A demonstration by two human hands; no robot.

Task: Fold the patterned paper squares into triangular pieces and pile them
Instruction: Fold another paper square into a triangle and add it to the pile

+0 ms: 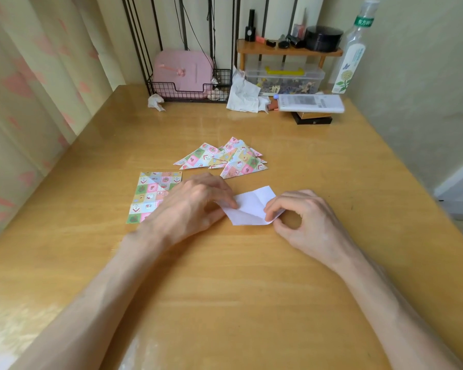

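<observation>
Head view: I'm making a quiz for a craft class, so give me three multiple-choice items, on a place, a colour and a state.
1. Where is the pile of folded triangles relative to the flat patterned sheet? A on top of it; B farther away, to its right; C nearer the person.
2. Which colour of the paper being folded faces up? A white; B black; C red.
3. What is the right hand doing? A lying flat; B holding a bottle; C pinching the paper's corner.
Answers: B, the pile sits beyond the sheet; A, its upper side is white; C, thumb and forefinger close on its right corner.
</observation>
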